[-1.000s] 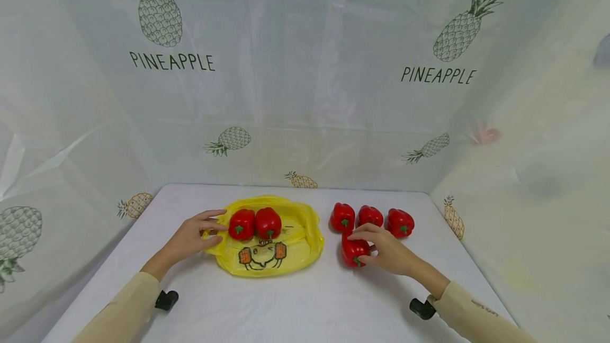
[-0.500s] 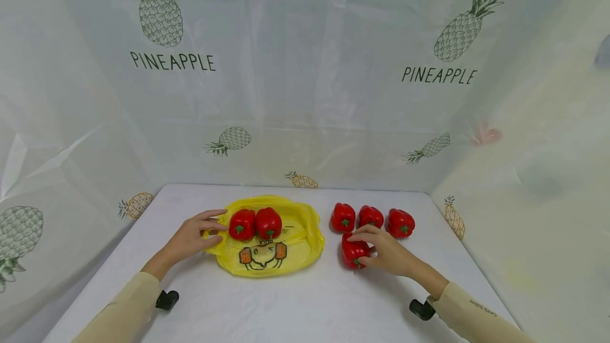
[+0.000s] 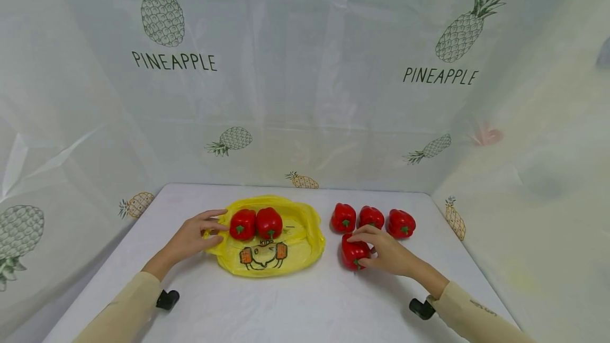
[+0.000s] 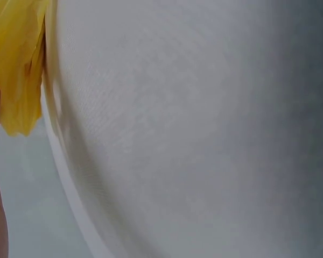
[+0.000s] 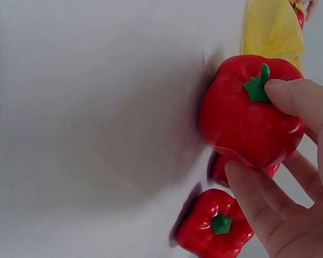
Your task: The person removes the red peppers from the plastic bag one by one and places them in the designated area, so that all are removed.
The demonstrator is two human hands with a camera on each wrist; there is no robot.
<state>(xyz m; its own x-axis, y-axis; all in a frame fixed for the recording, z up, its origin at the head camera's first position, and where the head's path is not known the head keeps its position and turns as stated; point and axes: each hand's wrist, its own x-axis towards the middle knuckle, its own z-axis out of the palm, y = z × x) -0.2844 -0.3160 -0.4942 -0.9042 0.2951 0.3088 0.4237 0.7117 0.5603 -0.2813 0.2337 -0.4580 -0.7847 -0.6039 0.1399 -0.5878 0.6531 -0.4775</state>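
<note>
My right hand point(image 3: 386, 249) grips a glossy red bell pepper point(image 5: 247, 121) from its right side. In the right wrist view the thumb presses beside the green stem and the other fingers reach round the far side. Right behind it are three more red bell peppers in a row, a left one point(image 3: 343, 218), a middle one point(image 3: 371, 216) and a right one point(image 3: 401, 224). At the left, my left hand point(image 3: 193, 234) touches the edge of a yellow plastic bag point(image 3: 300, 258) with relaxed, parted fingers. Two red bell peppers point(image 3: 243, 225) lie side by side on this bag.
A white cloth covers the table point(image 3: 267, 311). Behind and on both sides hangs a pale curtain point(image 3: 305, 94) printed with pineapples. A black wrist mount point(image 3: 167, 299) is on the left sleeve, and a similar black mount point(image 3: 422, 308) on the right.
The bell pepper in my right hand has shifted slightly toward me, away from the row behind it. My left hand and the bag look the same.
</note>
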